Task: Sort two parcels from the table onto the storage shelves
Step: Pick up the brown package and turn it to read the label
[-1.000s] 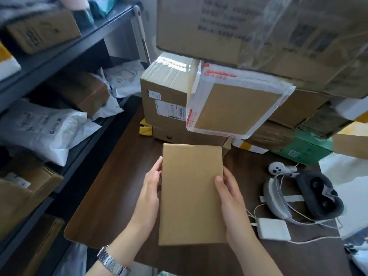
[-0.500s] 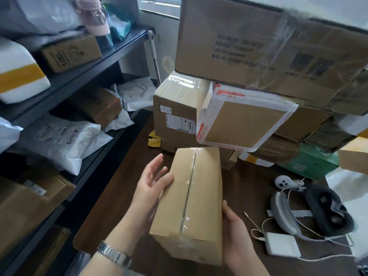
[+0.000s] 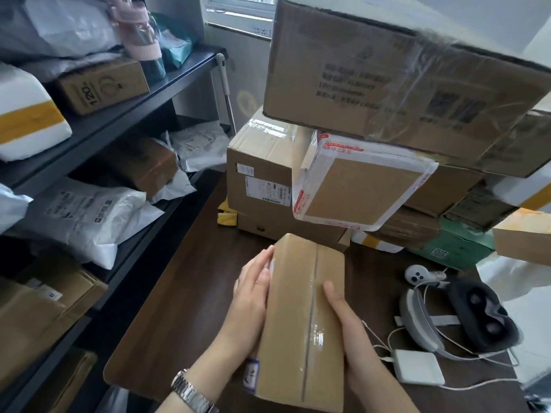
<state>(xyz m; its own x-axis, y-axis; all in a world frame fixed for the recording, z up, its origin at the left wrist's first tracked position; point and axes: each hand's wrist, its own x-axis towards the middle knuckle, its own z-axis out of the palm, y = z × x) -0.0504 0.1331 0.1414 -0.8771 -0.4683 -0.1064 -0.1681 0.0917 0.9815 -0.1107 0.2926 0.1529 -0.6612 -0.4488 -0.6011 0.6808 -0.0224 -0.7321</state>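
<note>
- At the lower middle of the frame, I hold one brown parcel (image 3: 304, 323) above the dark worktop (image 3: 179, 293), taped seam facing up.
- My left hand (image 3: 250, 296) lies flat and nearly open against the parcel's left face; my right hand (image 3: 348, 332) cups the right edge, thumb on top, fingers hidden underneath.
- The storage shelves (image 3: 119, 114) run down the left of the frame, three tiers visible, each already crowded with bags and cartons.
- Risk, as I judge it: the grip is mostly palm pressure, so a quick swing leftward could let the parcel slip out.
- Another risk: the free shelf gaps look tight, and pushing the parcel in may nudge a white bag (image 3: 86, 216) off the middle tier.
- The box stack (image 3: 372, 120) at upper right overhangs; bumping it could topple it.
- Count: one parcel in hand, two hands, one headset (image 3: 465, 317), one white controller (image 3: 417, 275), one white adapter (image 3: 417, 366).
</note>
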